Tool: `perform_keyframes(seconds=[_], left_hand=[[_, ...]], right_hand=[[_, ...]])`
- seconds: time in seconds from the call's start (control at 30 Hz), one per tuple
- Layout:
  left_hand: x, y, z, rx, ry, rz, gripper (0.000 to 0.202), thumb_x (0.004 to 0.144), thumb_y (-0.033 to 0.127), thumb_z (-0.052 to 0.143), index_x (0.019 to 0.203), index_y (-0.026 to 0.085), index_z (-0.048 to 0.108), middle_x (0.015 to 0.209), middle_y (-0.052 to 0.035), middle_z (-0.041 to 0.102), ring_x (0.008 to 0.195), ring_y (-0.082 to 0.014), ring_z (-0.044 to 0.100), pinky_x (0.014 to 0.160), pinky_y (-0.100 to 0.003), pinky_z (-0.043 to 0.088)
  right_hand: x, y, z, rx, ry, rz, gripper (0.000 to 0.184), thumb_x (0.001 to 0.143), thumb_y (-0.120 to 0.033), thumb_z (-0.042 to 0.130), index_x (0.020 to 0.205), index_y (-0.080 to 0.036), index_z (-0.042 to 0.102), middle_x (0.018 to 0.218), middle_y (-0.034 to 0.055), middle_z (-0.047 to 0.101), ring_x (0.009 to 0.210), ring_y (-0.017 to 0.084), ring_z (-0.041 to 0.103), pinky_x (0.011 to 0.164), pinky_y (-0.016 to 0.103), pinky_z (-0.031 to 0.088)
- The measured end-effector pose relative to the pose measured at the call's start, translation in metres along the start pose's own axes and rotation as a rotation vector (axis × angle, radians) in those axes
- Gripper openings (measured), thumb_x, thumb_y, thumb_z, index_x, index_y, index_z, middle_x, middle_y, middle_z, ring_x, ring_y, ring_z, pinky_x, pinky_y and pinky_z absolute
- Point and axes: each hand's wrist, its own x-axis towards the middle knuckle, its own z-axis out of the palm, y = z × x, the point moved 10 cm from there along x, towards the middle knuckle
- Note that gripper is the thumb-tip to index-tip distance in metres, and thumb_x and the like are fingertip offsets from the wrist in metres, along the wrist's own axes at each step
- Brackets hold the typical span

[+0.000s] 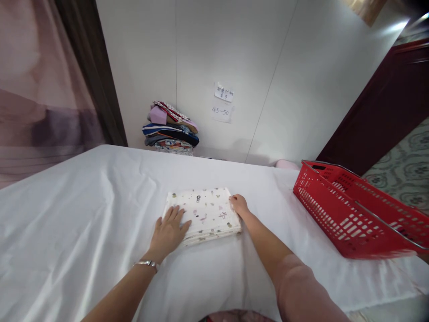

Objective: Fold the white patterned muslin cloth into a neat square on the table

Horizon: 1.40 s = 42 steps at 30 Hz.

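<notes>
A folded white cloth [208, 210] with small printed figures lies on the white sheet in front of me. My left hand [169, 232] rests flat on its near left corner, fingers stretched out and apart. A silver bracelet [146, 264] circles that wrist. My right hand [238, 205] is at the cloth's far right edge with its fingers curled onto that edge.
The white sheet [77, 223] covers a wide surface. A red plastic basket [355, 214] with metal handles stands at the right. A pile of folded clothes [171, 129] sits against the back wall, under two paper notes [223, 103]. A curtain [40, 89] hangs at the left.
</notes>
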Motion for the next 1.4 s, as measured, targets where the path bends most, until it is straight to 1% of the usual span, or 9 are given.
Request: perform_keyframes(seconds=[0.2, 0.4, 0.57, 0.63, 0.73, 0.93, 1.07, 1.27, 1.4], left_hand=[[0.000, 0.002, -0.001, -0.016, -0.016, 0.008, 0.055, 0.088, 0.049, 0.028, 0.131, 0.018, 0.044, 0.146, -0.0078, 0.033, 0.137, -0.0258, 0.021, 0.106, -0.052, 0.027], [0.000, 0.004, -0.002, -0.037, -0.033, 0.001, 0.056, 0.088, 0.049, 0.028, 0.132, 0.019, 0.043, 0.146, -0.0088, 0.033, 0.137, -0.0269, 0.020, 0.105, -0.052, 0.027], [0.000, 0.004, -0.003, -0.033, -0.033, -0.009, 0.057, 0.087, 0.050, 0.028, 0.132, 0.019, 0.043, 0.146, -0.0082, 0.033, 0.137, -0.0265, 0.020, 0.106, -0.052, 0.027], [0.000, 0.004, -0.003, -0.033, -0.031, -0.008, 0.057, 0.087, 0.051, 0.027, 0.131, 0.019, 0.043, 0.146, -0.0079, 0.032, 0.137, -0.0263, 0.020, 0.105, -0.051, 0.027], [-0.001, 0.004, -0.003, -0.030, -0.035, -0.011, 0.057, 0.087, 0.051, 0.026, 0.131, 0.019, 0.043, 0.146, -0.0076, 0.033, 0.137, -0.0255, 0.020, 0.106, -0.050, 0.027], [0.000, 0.004, -0.002, -0.029, -0.029, -0.001, 0.058, 0.087, 0.051, 0.025, 0.132, 0.018, 0.042, 0.147, -0.0077, 0.031, 0.137, -0.0261, 0.019, 0.105, -0.051, 0.027], [0.000, 0.004, -0.001, -0.034, -0.055, -0.012, 0.058, 0.087, 0.051, 0.025, 0.132, 0.018, 0.041, 0.148, -0.0071, 0.030, 0.138, -0.0253, 0.018, 0.105, -0.051, 0.027], [0.001, 0.003, 0.000, -0.060, -0.079, -0.018, 0.058, 0.087, 0.052, 0.026, 0.132, 0.019, 0.041, 0.148, -0.0066, 0.030, 0.138, -0.0257, 0.018, 0.106, -0.051, 0.026], [0.000, 0.001, 0.000, -0.073, -0.078, -0.035, 0.055, 0.088, 0.051, 0.030, 0.132, 0.020, 0.042, 0.148, -0.0071, 0.029, 0.138, -0.0262, 0.018, 0.107, -0.050, 0.025]], right_hand=[[-0.024, 0.014, -0.003, 0.156, -0.146, 0.014, 0.034, 0.080, -0.042, 0.048, 0.078, -0.014, 0.068, 0.076, 0.0049, 0.069, 0.072, 0.017, 0.059, 0.065, 0.025, 0.042], [-0.054, 0.023, 0.002, 0.437, -0.320, 0.021, 0.037, 0.076, -0.047, 0.052, 0.083, -0.016, 0.070, 0.084, 0.0047, 0.070, 0.082, 0.019, 0.061, 0.076, 0.030, 0.044], [-0.055, 0.023, -0.010, 0.254, -0.131, -0.056, 0.023, 0.073, -0.035, 0.053, 0.061, -0.017, 0.062, 0.108, 0.0045, 0.065, 0.091, 0.019, 0.058, 0.079, 0.028, 0.041], [-0.056, 0.023, -0.013, 0.197, -0.074, -0.056, 0.022, 0.074, -0.031, 0.051, 0.058, -0.018, 0.059, 0.113, 0.0043, 0.063, 0.092, 0.018, 0.057, 0.080, 0.027, 0.040], [-0.058, 0.023, -0.012, 0.204, -0.098, -0.051, 0.023, 0.075, -0.032, 0.050, 0.059, -0.018, 0.058, 0.104, 0.0036, 0.066, 0.084, 0.016, 0.058, 0.075, 0.025, 0.040], [-0.071, 0.021, -0.015, 0.335, -0.227, -0.016, 0.033, 0.074, -0.047, 0.053, 0.064, -0.017, 0.061, 0.080, 0.0030, 0.067, 0.077, 0.017, 0.056, 0.069, 0.026, 0.040], [-0.084, 0.021, -0.015, 0.418, -0.302, 0.032, 0.031, 0.068, -0.046, 0.058, 0.057, -0.017, 0.056, 0.075, 0.0016, 0.065, 0.072, 0.016, 0.054, 0.066, 0.027, 0.039], [-0.091, 0.022, -0.023, 0.349, -0.156, -0.042, 0.028, 0.068, -0.038, 0.054, 0.051, -0.018, 0.045, 0.101, 0.0041, 0.065, 0.079, 0.016, 0.056, 0.070, 0.026, 0.040], [-0.092, 0.023, -0.023, 0.152, -0.134, -0.079, 0.024, 0.072, -0.039, 0.049, 0.061, -0.018, 0.054, 0.092, 0.0047, 0.066, 0.080, 0.018, 0.058, 0.073, 0.030, 0.043]])
